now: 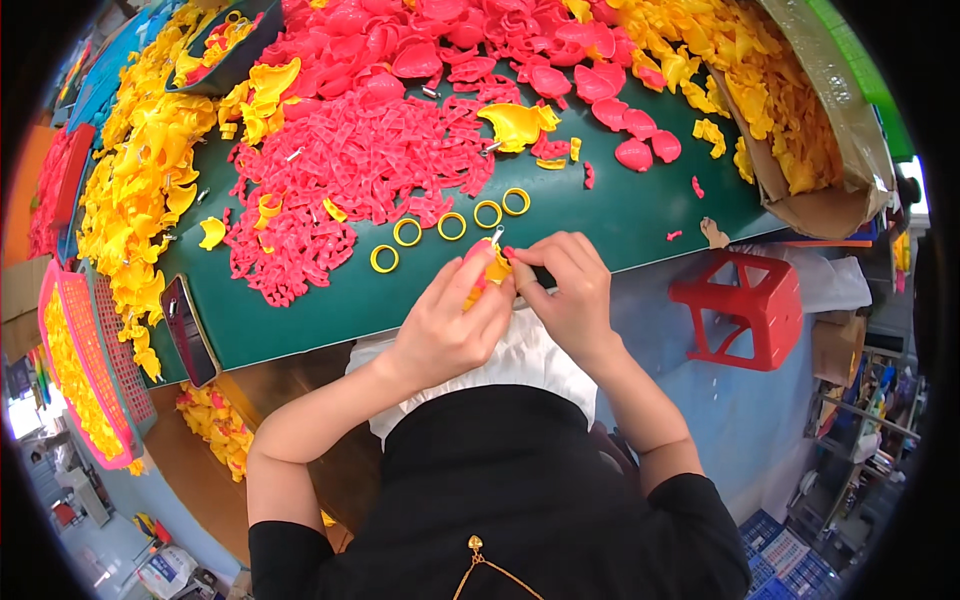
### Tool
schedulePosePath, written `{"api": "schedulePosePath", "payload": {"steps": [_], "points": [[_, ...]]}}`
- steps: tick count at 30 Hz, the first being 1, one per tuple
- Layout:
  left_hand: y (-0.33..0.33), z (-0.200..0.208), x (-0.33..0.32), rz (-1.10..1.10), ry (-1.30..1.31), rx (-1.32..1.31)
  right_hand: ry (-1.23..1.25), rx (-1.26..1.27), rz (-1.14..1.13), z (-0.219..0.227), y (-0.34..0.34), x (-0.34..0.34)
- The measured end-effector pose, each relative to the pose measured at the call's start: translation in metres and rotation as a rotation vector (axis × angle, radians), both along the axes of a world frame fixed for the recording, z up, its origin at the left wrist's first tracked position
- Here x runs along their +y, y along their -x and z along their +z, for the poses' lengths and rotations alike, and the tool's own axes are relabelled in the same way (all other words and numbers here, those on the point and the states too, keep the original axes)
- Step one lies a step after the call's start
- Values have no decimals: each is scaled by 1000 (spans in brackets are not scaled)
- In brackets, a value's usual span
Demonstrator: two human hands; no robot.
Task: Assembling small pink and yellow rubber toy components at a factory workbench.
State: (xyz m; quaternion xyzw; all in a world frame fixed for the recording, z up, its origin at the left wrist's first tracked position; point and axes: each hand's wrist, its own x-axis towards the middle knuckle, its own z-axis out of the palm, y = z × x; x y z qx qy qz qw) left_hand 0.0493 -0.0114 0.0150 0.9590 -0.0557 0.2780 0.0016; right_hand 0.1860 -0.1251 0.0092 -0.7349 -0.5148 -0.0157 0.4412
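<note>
Over the front edge of the green table, my left hand (pixel 452 325) is closed around a small yellow and pink plastic figure (pixel 497 267). A metal clip (pixel 498 235) sticks up from its top. My right hand (pixel 572 283) pinches a small pink plastic part (pixel 508 252) against the figure's right side; fingers partly hide where the two meet. Several yellow rings (pixel 452 226) lie in a slanting row just beyond my hands. Behind them spreads a heap of small pink parts (pixel 370 155).
Pink shells (pixel 415 60) pile up at the back of the green table (pixel 290 335). Yellow pieces (pixel 140 170) cover its left side, near a phone (pixel 188 330). A cardboard box (pixel 830 190) of yellow parts stands far right, a red stool (pixel 745 310) below it. A pink basket (pixel 85 365) sits left.
</note>
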Motion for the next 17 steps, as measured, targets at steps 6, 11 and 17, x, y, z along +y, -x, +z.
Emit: {"api": "schedulePosePath", "payload": {"steps": [6,11,17], "points": [[-2,1,4,-27,84,-48,-60,77,-34,-2,-2,1],[-4,-3,4,-19,33,-84,-39,32,-23,-5,1,2],[-5,-10,7,-79,78,-118,44,-92,40,4,1,-10]]}}
